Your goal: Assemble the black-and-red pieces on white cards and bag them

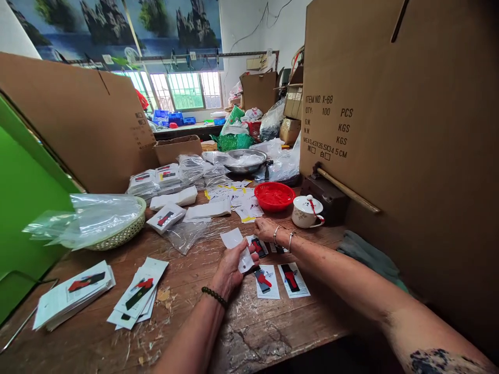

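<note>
We see a lidded cup (306,215) near a wooden-handled tool (346,189). At our right stands a printed carton (397,114); a landscape blind (113,26) hangs at the window (186,92).

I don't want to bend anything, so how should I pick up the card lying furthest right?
I'd take that card by its near short edge, coming from the near side. It lies flat, so perhaps lift a corner first, then pinch the edge from above and below. Another card lies beside it on the left, and the right hand is beyond its far edge.

Printed cards (294,280) lie on a wooden table (183,280).
</note>
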A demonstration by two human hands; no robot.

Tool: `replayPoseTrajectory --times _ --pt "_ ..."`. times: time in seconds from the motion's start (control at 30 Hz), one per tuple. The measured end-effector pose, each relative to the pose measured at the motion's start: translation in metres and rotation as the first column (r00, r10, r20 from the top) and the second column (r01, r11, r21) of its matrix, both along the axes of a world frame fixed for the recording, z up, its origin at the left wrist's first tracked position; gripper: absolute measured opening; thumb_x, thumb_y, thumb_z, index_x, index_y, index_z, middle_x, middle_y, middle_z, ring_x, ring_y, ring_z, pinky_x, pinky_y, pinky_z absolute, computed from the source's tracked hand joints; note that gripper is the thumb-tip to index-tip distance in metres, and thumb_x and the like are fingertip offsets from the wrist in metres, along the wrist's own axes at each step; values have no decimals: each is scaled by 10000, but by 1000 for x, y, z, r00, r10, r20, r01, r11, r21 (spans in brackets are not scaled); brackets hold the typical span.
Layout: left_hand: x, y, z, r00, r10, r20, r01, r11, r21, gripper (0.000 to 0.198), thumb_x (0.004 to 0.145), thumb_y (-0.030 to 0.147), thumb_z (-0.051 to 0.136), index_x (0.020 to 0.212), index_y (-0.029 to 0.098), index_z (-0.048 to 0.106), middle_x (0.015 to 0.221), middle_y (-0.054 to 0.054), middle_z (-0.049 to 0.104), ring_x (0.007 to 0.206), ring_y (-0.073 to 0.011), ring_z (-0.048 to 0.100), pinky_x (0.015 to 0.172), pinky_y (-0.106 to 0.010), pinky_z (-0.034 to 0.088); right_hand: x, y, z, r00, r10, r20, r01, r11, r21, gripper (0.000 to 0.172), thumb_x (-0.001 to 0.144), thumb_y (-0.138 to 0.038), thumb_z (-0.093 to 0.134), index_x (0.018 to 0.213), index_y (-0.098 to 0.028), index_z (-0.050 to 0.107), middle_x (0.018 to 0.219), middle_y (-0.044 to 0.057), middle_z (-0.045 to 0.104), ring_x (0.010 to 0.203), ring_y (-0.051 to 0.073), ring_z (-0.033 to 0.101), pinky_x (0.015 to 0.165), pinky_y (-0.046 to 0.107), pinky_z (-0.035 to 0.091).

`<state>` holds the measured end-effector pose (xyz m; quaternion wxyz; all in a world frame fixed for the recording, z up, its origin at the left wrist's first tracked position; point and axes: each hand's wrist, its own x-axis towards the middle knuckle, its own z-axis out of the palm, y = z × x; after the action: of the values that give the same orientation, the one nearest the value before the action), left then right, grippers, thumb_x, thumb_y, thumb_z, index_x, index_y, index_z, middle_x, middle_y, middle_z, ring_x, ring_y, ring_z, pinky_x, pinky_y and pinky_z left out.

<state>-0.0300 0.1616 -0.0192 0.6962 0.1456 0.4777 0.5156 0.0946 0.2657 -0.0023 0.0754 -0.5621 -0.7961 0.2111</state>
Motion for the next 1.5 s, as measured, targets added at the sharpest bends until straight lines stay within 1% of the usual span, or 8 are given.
replayPoseTrajectory --times 0.2,0.4,0.47,0.57,0.63,0.87,1.3,1.5 --pt "-4 -1 0 998 -16 58 16 1000 -8 124 893 223 595 934 108 574 740 -86 695 491 -160 647 514 -299 573 -8 -7 11 996 -58 -66 41 971 -236 280 584 -88 792 831 -121 665 706 42 689 655 168 623 554 216 407" --pt "-27 -27 16 960 212 181 -218 976 18 126 916 252 569 919 126 584 822 -82 712 580 -179 679 588 -335 587 -5 -31 27 936 -103 -336 -40 918 -394 70 805 -155 637 840 -98 616 735 41 683 573 84 594 568 178 439" --pt "-41 -45 22 912 327 248 -346 938 33 133 921 254 566 903 126 599 823 -71 710 621 -180 686 634 -345 591 -4 -53 27 852 -114 -512 -151 881 -448 69 824 -198 620 844 -134 602 784 34 691 601 86 608 571 173 475" --pt "-59 -75 29 831 456 320 -488 872 26 144 916 252 577 864 124 617 768 -54 694 627 -172 676 670 -349 590 -8 -97 19 569 -316 -759 -389 710 -587 197 724 -259 744 825 -147 616 791 44 696 623 121 637 528 197 510" --pt "-65 -94 30 785 505 359 -550 835 28 138 906 248 595 847 127 622 739 -44 684 609 -162 661 679 -347 584 -16 -130 12 460 -422 -781 -470 630 -618 308 637 -292 830 826 -145 638 792 42 700 617 125 636 492 195 511" --pt "-75 -138 23 680 611 406 -695 714 90 106 845 241 679 834 155 618 764 -33 698 600 -168 654 639 -339 560 -54 -206 -1 333 -624 -707 -489 527 -695 396 498 -299 925 765 -124 691 685 10 677 533 76 556 401 150 461" --pt "-76 -158 17 674 622 399 -725 661 194 274 729 309 803 896 147 658 864 -48 710 770 -186 681 712 -310 539 -91 -246 -13 36 -721 -692 -344 641 -686 530 371 -339 970 735 -141 640 788 36 740 662 140 670 535 228 590" --pt "-76 -158 21 683 610 402 -722 648 243 285 718 312 809 909 152 671 890 -40 711 770 -183 677 699 -314 536 -99 -245 -18 41 -708 -705 -340 653 -677 516 393 -377 959 731 -141 649 750 36 730 597 121 625 445 196 523"
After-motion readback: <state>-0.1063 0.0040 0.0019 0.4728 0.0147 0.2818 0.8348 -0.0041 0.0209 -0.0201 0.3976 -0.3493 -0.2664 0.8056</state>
